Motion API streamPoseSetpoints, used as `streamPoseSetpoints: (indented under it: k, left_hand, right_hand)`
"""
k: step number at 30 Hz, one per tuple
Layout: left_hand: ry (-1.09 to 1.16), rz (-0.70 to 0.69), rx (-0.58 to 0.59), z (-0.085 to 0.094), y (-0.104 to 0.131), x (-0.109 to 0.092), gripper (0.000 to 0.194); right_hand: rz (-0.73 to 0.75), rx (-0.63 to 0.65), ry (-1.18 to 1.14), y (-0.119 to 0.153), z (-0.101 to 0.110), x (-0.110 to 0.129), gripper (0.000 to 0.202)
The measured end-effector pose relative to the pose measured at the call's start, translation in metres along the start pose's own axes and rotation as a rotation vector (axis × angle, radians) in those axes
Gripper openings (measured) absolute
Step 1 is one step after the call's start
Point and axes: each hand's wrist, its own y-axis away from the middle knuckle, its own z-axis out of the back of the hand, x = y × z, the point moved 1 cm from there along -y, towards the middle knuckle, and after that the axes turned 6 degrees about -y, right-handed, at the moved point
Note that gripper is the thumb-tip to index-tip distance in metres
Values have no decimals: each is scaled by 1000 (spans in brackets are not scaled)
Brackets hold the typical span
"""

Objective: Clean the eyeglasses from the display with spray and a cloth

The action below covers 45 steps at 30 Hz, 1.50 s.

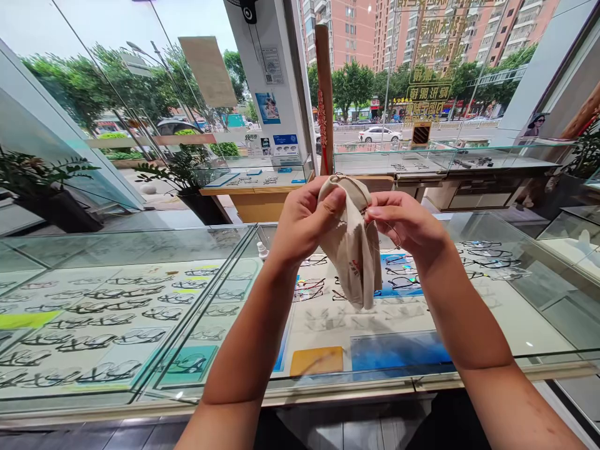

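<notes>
head view. the left hand (pixel 304 219) is grasping a beige cloth (pixel 354 262), its thumb pressing on the upper folds. the right hand (pixel 407 219) is pinching the cloth's upper right edge; a thin curved piece (pixel 398 239) is showing beneath its fingers, the folds and fingers hiding what it belongs to. the cloth is hanging between the two hands, its lower end dangling over the right display case (pixel 347 392).

containers: the right display case is holding eyeglasses (pixel 309 287), with an orange-yellow block (pixel 316 361) and a blue panel (pixel 398 353) lying near its front. the left display case (pixel 70 414) is holding rows of spectacles (pixel 107 319). a small white bottle (pixel 262 250) is standing near the seam between the cases. two dark planters (pixel 204 205) are carrying leafy plants.

edges and room: the front edge of the cases is running beneath both forearms; the seam is passing left of the left forearm. both hands are being held above the glass surface, and open air is surrounding the cloth's lower end.
</notes>
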Motion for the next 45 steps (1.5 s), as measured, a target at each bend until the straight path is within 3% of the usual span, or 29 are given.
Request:
streamPoseSetpoints:
  k: [4, 12, 15, 20, 29, 33, 40, 45]
  left_hand:
    - [-1, -12, 17, -1, -1, 0, 52]
    - [-80, -71, -256, -16, 5, 5, 49]
    - [-73, -56, -298, -17, 4, 6, 53]
    - [8, -5, -208, -9, 0, 10, 53]
    - [109, 36, -170, -5, -5, 11, 49]
    - [147, 129, -45, -1, -7, 7, 45]
    - [249, 402, 306, -1, -2, 7, 42]
    - [281, 481, 360, 6, -1, 10, 45]
  right_hand:
    - [-3, -7, -14, -1, 0, -3, 30]
    - [-8, 62, -12, -5, -13, -14, 39]
    - [5, 40, -14, -6, -15, -12, 41]
    - [25, -15, -4, -4, -16, -4, 40]
    - [163, -130, 2, 1, -12, 0, 32]
    - [216, -197, 59, 1, -10, 3, 36]
    - [264, -178, 146, -2, -5, -3, 37]
    - [244, -102, 175, -1, -7, -5, 37]
